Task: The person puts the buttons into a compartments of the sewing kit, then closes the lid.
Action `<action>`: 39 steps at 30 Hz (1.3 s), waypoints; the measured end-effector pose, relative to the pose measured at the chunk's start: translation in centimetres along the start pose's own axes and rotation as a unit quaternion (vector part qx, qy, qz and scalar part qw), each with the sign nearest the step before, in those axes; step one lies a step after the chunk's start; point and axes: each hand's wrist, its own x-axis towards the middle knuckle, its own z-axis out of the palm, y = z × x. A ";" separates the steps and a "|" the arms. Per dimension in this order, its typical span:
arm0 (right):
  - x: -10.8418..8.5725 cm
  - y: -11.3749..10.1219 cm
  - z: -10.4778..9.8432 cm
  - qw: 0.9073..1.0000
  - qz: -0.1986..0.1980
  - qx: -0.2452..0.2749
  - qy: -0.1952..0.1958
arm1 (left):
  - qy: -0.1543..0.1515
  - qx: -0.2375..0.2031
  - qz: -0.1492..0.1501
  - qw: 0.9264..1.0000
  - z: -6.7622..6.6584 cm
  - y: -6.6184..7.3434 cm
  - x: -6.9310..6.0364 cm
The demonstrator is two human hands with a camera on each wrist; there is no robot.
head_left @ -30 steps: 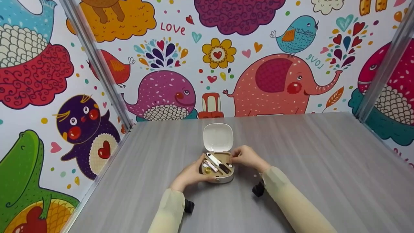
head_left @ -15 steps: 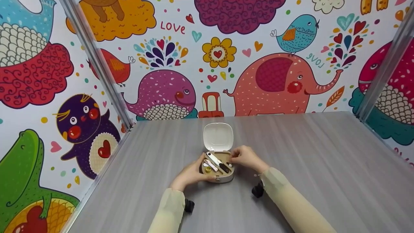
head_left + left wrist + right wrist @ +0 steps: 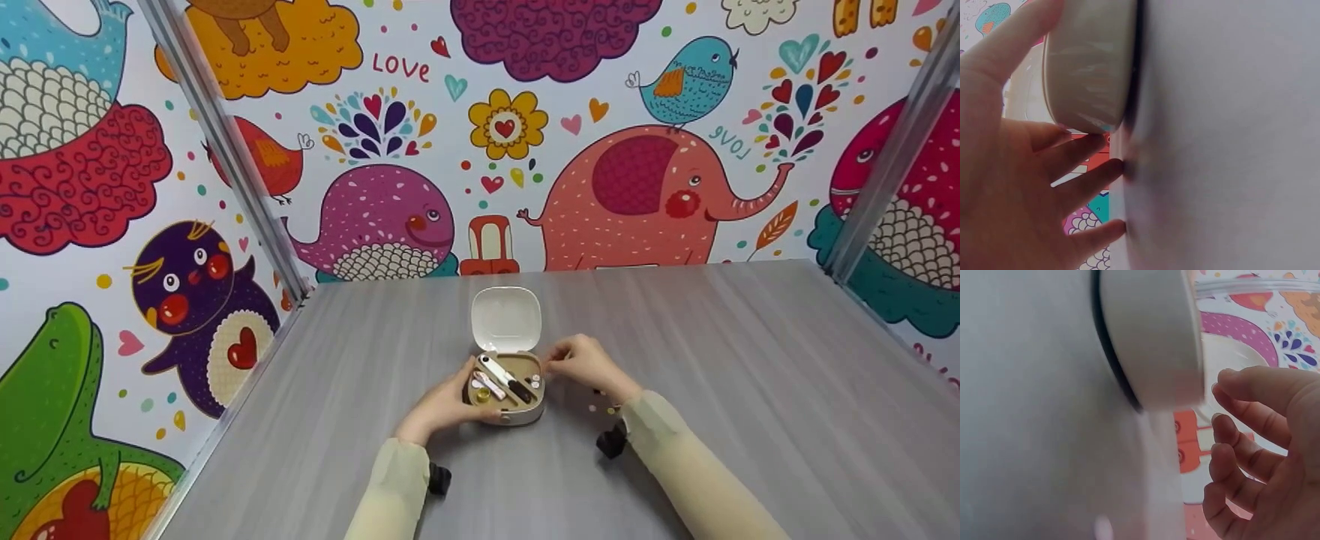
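Observation:
A small white box (image 3: 517, 417) with beige compartments stands on the table, its hinged lid (image 3: 506, 319) raised at the back. My left hand (image 3: 439, 409) grips its left side, thumb across the front and fingers along the wall. Inside lie a white stick with a black end (image 3: 504, 377), a pink-and-white stick (image 3: 489, 384) and a small gold round piece (image 3: 483, 393). Tiny pale pieces (image 3: 535, 381) sit in the right compartment. Just off the box's right side is my right hand (image 3: 586, 362), fingers loosely bent. In the right wrist view nothing shows between thumb and forefinger.
Several tiny pieces (image 3: 592, 409) lie on the grey table (image 3: 712, 360) beneath the right wrist. Wall panels (image 3: 622, 90) printed with cartoon animals close off the back and sides, joined by metal corner posts (image 3: 232, 157). A black wrist device (image 3: 440, 480) sits under the left sleeve.
My right hand has drawn away from the right compartment, outward to the right, uncovering the tiny pieces there. More pieces show under its wrist. The left hand and box stay put.

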 end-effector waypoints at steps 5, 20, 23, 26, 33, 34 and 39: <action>-0.9 1.2 -2.1 0.999 0.030 0.011 0.013 | -0.002 0.007 -0.005 1.000 0.0 -0.1 0.0; -4.0 6.4 -5.9 0.994 0.081 0.068 -0.014 | -0.002 0.001 -0.006 1.000 0.2 -0.4 0.1; -4.1 6.8 -6.0 0.995 0.084 0.058 -0.008 | 0.001 0.003 -0.003 1.000 0.2 -0.4 0.2; -4.2 7.2 -5.8 0.995 0.081 0.054 -0.004 | 0.002 0.013 -0.002 1.000 0.1 -0.4 0.2; -4.1 7.5 -5.5 0.994 0.074 0.076 -0.040 | 0.001 0.029 -0.006 1.000 0.0 -0.3 0.0; -4.1 7.4 -5.5 0.994 0.074 0.075 -0.043 | 0.001 0.028 -0.008 1.000 0.0 -0.3 0.0; -4.0 7.1 -5.4 0.993 0.079 0.067 -0.054 | 0.000 0.020 -0.011 1.000 0.0 -0.3 -0.1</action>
